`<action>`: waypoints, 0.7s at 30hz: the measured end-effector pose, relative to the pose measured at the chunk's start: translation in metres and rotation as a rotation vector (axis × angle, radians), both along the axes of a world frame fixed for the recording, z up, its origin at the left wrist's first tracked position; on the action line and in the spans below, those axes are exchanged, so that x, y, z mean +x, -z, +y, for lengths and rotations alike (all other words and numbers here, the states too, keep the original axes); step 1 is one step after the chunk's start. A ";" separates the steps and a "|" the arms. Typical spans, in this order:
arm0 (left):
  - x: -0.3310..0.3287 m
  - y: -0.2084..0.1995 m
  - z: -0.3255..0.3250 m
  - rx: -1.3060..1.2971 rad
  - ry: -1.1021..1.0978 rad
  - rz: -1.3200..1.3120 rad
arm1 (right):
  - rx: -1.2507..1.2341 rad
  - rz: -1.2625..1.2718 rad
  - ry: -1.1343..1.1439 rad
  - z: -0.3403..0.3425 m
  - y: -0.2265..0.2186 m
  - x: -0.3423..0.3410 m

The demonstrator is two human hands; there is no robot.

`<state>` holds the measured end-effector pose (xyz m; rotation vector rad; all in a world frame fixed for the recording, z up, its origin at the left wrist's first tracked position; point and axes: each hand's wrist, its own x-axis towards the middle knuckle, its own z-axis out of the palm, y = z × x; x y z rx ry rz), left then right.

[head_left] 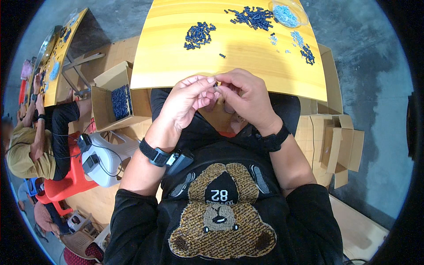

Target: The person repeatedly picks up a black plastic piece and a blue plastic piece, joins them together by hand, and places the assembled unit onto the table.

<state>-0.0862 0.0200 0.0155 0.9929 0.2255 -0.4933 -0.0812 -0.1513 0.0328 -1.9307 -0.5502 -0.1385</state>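
Observation:
Just off the near edge of the yellow table (168,66), my left hand (187,97) and my right hand (249,95) meet, fingers pinched. Between their fingertips is a small black piece (216,85), mostly covered, so its exact kind cannot be made out. A single small dark part (222,55) lies on the tabletop a little beyond my fingers. Farther off are a heap of short dark parts (199,36) and a larger dark heap (254,18). Small light-blue pieces (297,38) lie loose at the right, beside another dark cluster (308,54).
A clear round bowl (304,14) of light-blue pieces stands at the far right. To the left, an open carton (100,106) contains dark parts, near a white stool (106,161). Another person (31,150) sits working at a second table (55,84). Cardboard boxes (340,148) stand at right.

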 end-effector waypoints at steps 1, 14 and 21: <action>0.000 0.000 0.001 -0.010 0.007 0.004 | 0.016 0.028 0.026 0.000 0.001 0.000; 0.002 0.003 0.006 -0.023 0.058 -0.003 | -0.001 -0.002 0.028 0.000 0.006 0.002; 0.002 0.005 0.010 0.007 0.165 -0.020 | -0.010 -0.007 0.041 0.004 0.005 0.004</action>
